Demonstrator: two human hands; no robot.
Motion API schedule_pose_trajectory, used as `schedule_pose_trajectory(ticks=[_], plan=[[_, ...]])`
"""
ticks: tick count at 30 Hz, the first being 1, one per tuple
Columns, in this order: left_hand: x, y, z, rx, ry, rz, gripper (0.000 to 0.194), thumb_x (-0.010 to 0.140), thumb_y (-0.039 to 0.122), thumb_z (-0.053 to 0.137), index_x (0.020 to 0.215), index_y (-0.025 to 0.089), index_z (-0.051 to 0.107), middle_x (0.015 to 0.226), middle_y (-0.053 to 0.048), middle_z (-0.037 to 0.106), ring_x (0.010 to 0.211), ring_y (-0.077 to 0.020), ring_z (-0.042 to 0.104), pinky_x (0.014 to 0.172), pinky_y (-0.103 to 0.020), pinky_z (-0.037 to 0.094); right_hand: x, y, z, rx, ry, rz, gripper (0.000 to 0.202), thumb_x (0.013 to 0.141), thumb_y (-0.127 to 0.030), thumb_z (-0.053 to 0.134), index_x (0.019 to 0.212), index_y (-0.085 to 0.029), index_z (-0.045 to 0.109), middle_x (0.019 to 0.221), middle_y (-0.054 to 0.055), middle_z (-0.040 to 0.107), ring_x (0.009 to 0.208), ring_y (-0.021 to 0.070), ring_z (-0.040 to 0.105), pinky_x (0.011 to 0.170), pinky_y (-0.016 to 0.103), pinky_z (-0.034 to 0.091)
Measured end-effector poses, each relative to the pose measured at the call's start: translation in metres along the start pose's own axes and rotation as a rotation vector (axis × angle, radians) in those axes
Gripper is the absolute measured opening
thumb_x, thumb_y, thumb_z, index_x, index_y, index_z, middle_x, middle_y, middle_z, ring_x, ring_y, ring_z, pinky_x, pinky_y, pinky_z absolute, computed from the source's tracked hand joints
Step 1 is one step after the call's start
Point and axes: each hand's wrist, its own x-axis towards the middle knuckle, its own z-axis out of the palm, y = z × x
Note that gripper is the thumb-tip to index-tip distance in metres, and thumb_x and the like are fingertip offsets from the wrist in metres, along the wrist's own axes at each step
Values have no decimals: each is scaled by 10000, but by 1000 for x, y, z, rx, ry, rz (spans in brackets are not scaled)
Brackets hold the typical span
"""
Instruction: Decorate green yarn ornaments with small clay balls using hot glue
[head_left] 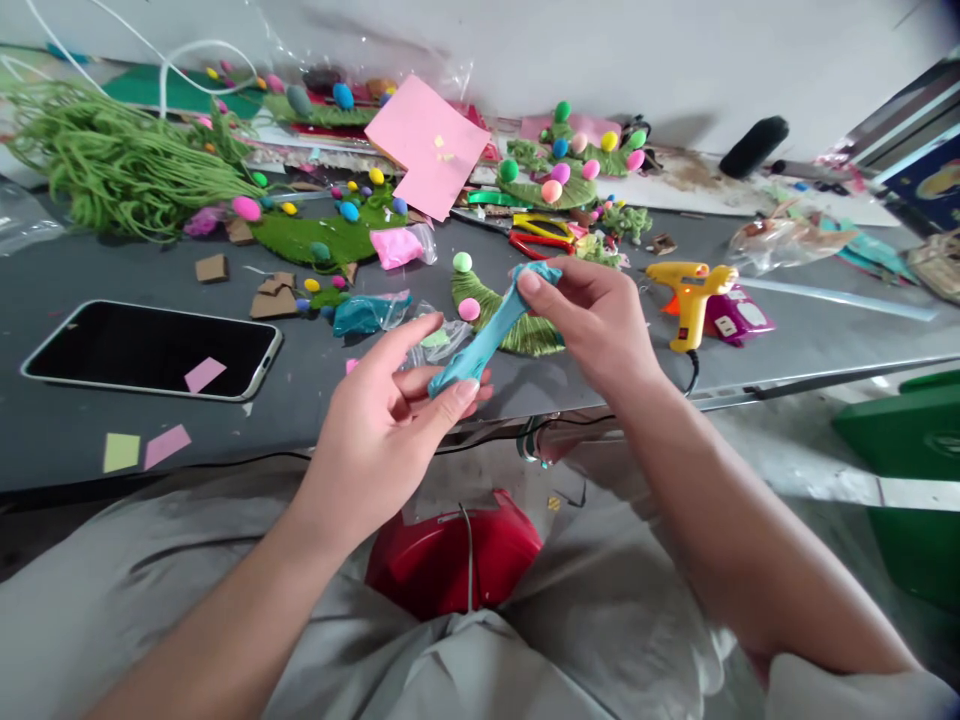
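Two bare hands drawing out a soft blue strip (487,338) above the near edge of the tabletop (304,415). The strip runs obliquely, its upper end pinched between thumb and fingers of the right hand (604,315), its lower end held between thumb and fingers of the left hand (375,430); its middle is narrower than its ends. Directly behind it lies a green yarn-wrapped crescent (538,337), partly hidden, with a pink ball (469,309) and a pale green ball (462,262) at its left part. Left of the crescent, a blue packet (367,314) rests beyond the left hand. Right of the right hand, a yellow glue gun (690,290) lies beside a purple packet (742,315). At far left, a dark-screened phone (142,345) lies flat, a small pink paper piece (205,375) upon it. A large pink sheet (427,150) stands out toward the rear.
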Motion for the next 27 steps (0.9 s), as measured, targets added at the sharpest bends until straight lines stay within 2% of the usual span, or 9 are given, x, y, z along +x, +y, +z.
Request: schedule_pose_trajectory(ticks=[3, 6, 8, 10, 13, 15, 17, 21, 27], plan=[[1, 2, 2, -47, -17, -11, 863, 761, 293, 934, 1506, 229, 502, 1257, -86, 790, 1108, -277, 788, 969, -367, 672, -10, -3, 4, 59, -269, 22, 560, 806, -559, 861, 1232, -213, 750, 1161, 69, 763, 1050, 215, 710, 875, 315, 589], [2, 2, 0, 31, 1, -1, 818, 774, 337, 925, 1491, 236, 544, 1234, -82, 798, 1084, -288, 792, 915, -363, 690, -22, -6, 19, 55, -487, 11, 455, 844, -543, 834, 1114, -180, 787, 1072, 56, 774, 980, 197, 700, 866, 296, 581], [3, 1, -2, 87, 14, 12, 668, 836, 367, 875, 1435, 244, 605, 1185, -70, 811, 1010, -281, 809, 886, -376, 699, -22, -8, 24, 48, -441, -1, 430, 849, -573, 815, 943, -154, 793, 886, 30, 746, 811, 156, 657, 743, 266, 558], [3, 1, -4, 93, 23, 33, 557, 878, 366, 836, 1387, 252, 639, 1145, -55, 817, 948, -264, 820, 883, -380, 701, -15, -8, 21, 11, -267, -24, 451, 819, -598, 830, 818, -153, 760, 750, 1, 670, 701, 125, 585, 634, 245, 503], [1, 2, -5, 60, 17, 27, 564, 890, 346, 823, 1406, 261, 611, 1103, -49, 817, 942, -263, 824, 904, -391, 696, -4, -8, 7, -20, -34, -26, 422, 817, -594, 832, 814, -179, 754, 748, -1, 653, 704, 129, 593, 627, 251, 502], [0, 2, -3, 56, -4, -1, 681, 839, 341, 868, 1444, 261, 566, 1140, -64, 808, 994, -285, 817, 922, -410, 691, -2, -8, 3, 19, -47, 9, 407, 832, -573, 830, 1007, -208, 789, 903, 29, 731, 833, 167, 674, 735, 282, 564], [0, 2, -3, 68, -18, -9, 835, 750, 328, 934, 1479, 262, 531, 1215, -82, 790, 1068, -309, 798, 924, -412, 690, -8, -8, 7, 48, -215, 36, 489, 817, -550, 853, 1179, -231, 774, 1062, 54, 764, 979, 207, 709, 838, 320, 594], [0, -1, -4, 102, -13, 2, 809, 770, 332, 922, 1488, 273, 554, 1244, -75, 790, 1085, -298, 790, 898, -384, 694, -21, -9, 25, 53, -520, 48, 419, 810, -534, 864, 1038, -187, 819, 972, 46, 780, 906, 193, 704, 817, 303, 585], [-1, 6, -7, 84, -18, -10, 637, 879, 373, 833, 1453, 254, 583, 1143, -71, 817, 981, -286, 817, 934, -429, 686, -4, -8, 8, 32, -90, 53, 394, 782, -554, 877, 815, -174, 782, 739, -3, 668, 687, 122, 585, 621, 250, 497]])
